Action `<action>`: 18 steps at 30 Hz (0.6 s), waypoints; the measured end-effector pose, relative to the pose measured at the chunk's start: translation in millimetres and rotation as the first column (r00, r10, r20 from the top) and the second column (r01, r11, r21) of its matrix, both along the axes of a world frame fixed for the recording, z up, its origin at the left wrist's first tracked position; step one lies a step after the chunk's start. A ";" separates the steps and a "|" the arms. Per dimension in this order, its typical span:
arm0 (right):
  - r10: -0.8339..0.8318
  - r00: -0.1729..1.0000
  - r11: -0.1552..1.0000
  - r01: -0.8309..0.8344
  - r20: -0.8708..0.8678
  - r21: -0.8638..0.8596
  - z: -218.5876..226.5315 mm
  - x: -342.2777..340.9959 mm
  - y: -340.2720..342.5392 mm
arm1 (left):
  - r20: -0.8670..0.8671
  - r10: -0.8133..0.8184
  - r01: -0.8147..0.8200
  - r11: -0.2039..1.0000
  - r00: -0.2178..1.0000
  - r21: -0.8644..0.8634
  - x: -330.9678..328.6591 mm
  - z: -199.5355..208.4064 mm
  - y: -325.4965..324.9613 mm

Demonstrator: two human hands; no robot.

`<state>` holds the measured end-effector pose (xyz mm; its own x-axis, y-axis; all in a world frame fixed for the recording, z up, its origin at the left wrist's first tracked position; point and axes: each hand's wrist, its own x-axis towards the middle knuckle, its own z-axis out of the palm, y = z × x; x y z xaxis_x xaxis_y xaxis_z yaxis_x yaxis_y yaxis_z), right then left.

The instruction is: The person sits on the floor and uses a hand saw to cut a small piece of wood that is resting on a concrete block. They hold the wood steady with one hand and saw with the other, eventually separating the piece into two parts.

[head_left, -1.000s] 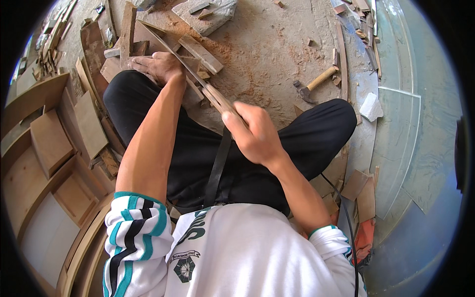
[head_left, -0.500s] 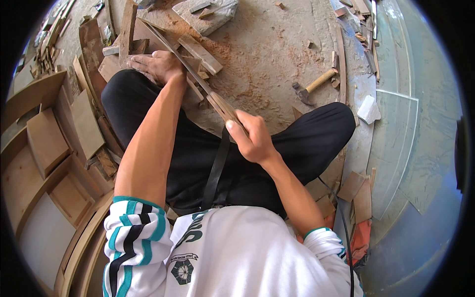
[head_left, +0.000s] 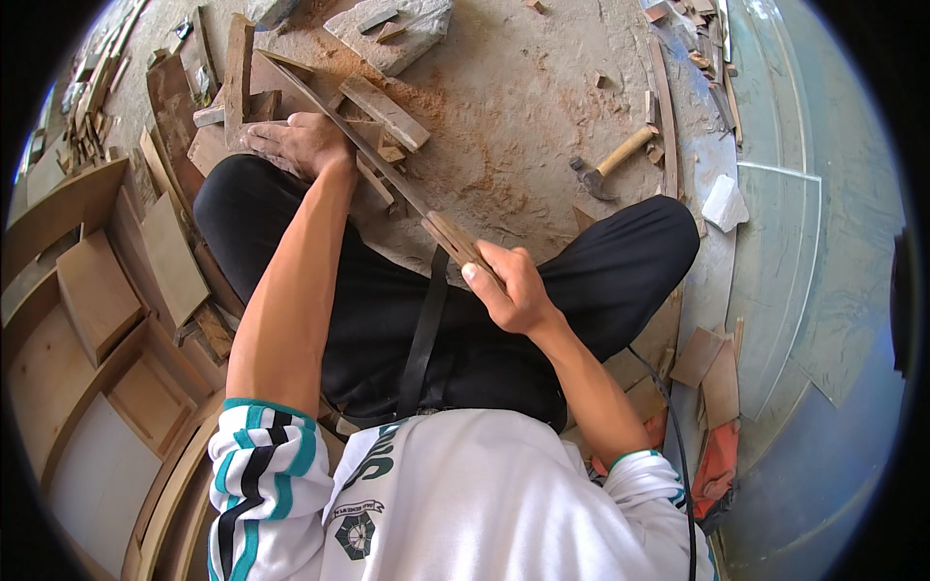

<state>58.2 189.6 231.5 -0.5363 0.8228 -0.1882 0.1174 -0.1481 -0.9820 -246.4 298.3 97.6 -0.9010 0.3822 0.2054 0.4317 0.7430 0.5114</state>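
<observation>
My right hand (head_left: 518, 290) is closed round the wooden handle of a handsaw (head_left: 451, 238). The long, thin blade (head_left: 373, 153) shows nearly edge-on, slanting up and left past my left hand. My left hand (head_left: 308, 145) lies flat with fingers stretched out, pressing on a wooden board (head_left: 207, 151) beyond my left knee. What lies under the palm is hidden. An upright wooden strip (head_left: 238, 77) stands just past the fingertips. Right of the blade, a short wooden block (head_left: 386, 112) rests among other offcuts.
Reddish sawdust (head_left: 407, 97) covers the floor ahead, near a stone slab (head_left: 392, 31). A hammer (head_left: 612, 165) lies beyond my right knee. Wooden frames and panels (head_left: 97, 286) crowd the left. Glass sheets (head_left: 785, 242) lie on the right, with a white chunk (head_left: 724, 203) beside them.
My right hand has drawn the saw back, down and to the right, toward my body. The left hand stays on the board; the whole view has shifted slightly.
</observation>
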 end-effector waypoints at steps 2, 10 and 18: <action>-0.008 1.000 1.000 0.008 -0.013 0.024 -9.7 -9.4 10.7 | 0.009 -0.026 0.026 1.000 1.000 0.007 4.7 0.3 2.1; 0.002 1.000 0.997 -0.003 -0.008 -0.073 -9.6 2.3 -0.2 | 0.061 0.019 -0.023 0.997 0.998 0.069 23.5 28.0 1.6; -0.002 1.000 0.999 0.004 -0.027 0.049 -35.7 -18.6 19.8 | 0.003 -0.018 0.018 0.994 1.000 0.107 14.8 8.1 4.1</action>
<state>39.7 209.4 195.8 -0.5380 0.8324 -0.1331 0.0909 -0.0997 -0.9909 -231.6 302.4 105.7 -0.8950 0.3742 0.2428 0.4425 0.6759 0.5893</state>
